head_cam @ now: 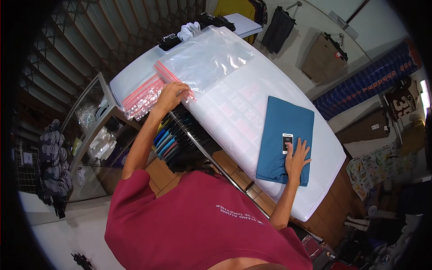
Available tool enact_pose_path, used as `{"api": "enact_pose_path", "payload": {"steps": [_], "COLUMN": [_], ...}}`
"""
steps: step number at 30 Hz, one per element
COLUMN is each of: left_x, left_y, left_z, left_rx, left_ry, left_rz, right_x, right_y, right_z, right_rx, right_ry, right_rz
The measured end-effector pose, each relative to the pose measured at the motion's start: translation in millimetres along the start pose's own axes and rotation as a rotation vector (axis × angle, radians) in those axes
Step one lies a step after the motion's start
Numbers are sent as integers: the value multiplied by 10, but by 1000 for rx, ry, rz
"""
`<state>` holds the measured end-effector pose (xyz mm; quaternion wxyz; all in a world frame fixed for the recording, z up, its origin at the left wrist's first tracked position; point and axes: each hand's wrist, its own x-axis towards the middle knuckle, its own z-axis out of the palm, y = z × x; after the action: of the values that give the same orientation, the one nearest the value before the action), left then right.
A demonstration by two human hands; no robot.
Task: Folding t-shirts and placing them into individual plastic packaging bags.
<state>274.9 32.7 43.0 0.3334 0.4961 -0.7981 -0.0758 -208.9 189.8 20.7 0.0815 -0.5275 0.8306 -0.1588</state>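
Observation:
Folded blue-teal cloth (pixel 290 114), seemingly a garment, lies on a white-covered table (pixel 317 199). A white tag with a black panel (pixel 287 139) rests on it. My right hand (pixel 296 160) is spread flat on the cloth, its thumb over the tag's lower part. At the left, my left hand (pixel 174 93) pinches the red-striped zip edge of a clear plastic bag (pixel 209 60) that lies across the table. A pile of similar red-edged bags (pixel 143 96) sits beside it, partly behind my left hand and wrist.
Below the table's near edge runs a metal rail (pixel 192 135) with hung clothes (pixel 167 143). A glass display case (pixel 101 131) stands at the left. Black and white bundles (pixel 189 31) lie at the far edge. Shorts (pixel 324 57) hang on the wall, near stacked blue packages (pixel 368 79).

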Motion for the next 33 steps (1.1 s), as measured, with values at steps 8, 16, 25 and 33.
{"api": "enact_pose_path", "payload": {"steps": [8, 16, 25, 33], "left_x": [381, 616, 600, 561], "left_y": [286, 939, 1281, 1198], "left_z": [146, 914, 1447, 1569], "left_rx": [-25, -395, -691, -792], "left_ry": [-124, -306, -359, -354], "left_rz": [56, 87, -59, -179], "right_x": [-14, -128, 15, 338], "right_y": [-58, -613, -1298, -1512], "right_z": [-48, 29, 243, 463], "right_rx": [60, 305, 722, 605], "right_ry": [30, 408, 133, -1], "right_rz": [33, -159, -197, -155]}}
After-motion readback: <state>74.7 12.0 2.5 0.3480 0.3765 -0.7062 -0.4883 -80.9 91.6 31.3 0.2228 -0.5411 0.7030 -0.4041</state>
